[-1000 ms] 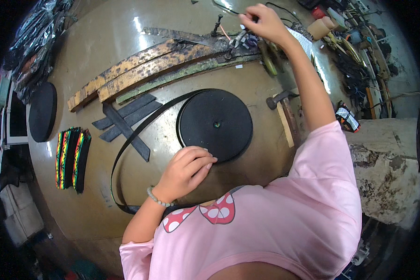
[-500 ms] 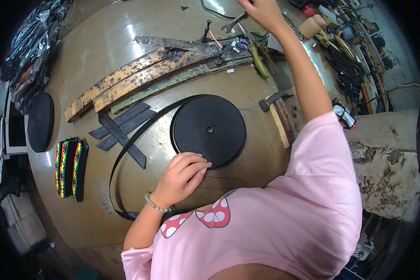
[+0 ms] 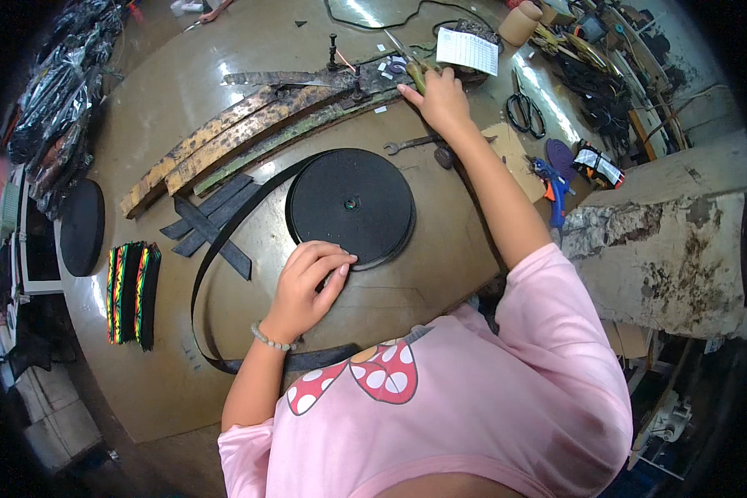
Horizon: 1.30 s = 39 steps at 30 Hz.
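Fingers (image 3: 446,83) of the right hand (image 3: 441,98) reach into the upper centre of the frame, thumb set apart from the rest, with the green-handled tool (image 3: 419,77) between them; whether they are closed on its handle I cannot tell. At the centre, the left hand (image 3: 305,286) rests with loosely curved fingers against the lower edge of the black roll (image 3: 358,178); whether it pinches the edge or merely lies there is not clear. The roll lies flat on the tabletop (image 3: 440,286), its loose strap (image 3: 196,286) looping out through the left of the frame and back toward the pink shirt (image 3: 490,398). The step in hand looks like picking out the tool while the roll is steadied. That calls for a sure hold on the handle, the pointed end kept away from the wrist, and a lift clear of the white sheet (image 3: 468,51) just beside it. Compared with half a second ago, the right hand has come down from the top edge, where it was at the wrench (image 3: 411,144); the wrench now lies beside the forearm. The tool's handle has shifted up and left in the frame, and scissors (image 3: 524,114) and a blue glue gun (image 3: 555,187) show at the right. The left hand stays at the roll.
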Tool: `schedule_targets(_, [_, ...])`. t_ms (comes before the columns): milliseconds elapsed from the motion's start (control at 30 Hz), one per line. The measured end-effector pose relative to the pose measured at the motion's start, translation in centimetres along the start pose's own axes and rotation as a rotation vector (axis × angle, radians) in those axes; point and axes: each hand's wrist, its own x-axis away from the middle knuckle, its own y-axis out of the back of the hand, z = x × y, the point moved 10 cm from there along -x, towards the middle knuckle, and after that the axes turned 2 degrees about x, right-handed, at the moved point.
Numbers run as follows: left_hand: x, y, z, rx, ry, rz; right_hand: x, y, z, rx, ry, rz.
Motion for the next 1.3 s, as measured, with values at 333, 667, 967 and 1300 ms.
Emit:
schedule_targets(333, [0.2, 0.2, -0.5, -0.008, -0.021, -0.02, 4.3, 2.7, -2.3, -0.912, -0.201, 0.391])
schedule_targets(667, [0.2, 0.1, 0.0, 0.013, 0.003, 0.001, 9.5, 7.4, 1.3, -0.411, -0.039, 0.483])
schedule_targets(967, [0.0, 0.2, 0.1, 0.024, 0.01, -0.006, 8.5, 8.3, 3.4, -0.343, -0.031, 0.537])
schedule_targets(1300, [-0.1, 0.0, 0.1, 0.011, 0.021, 0.009, 8.7, 7.9, 4.8, -0.401, 0.045, 0.312])
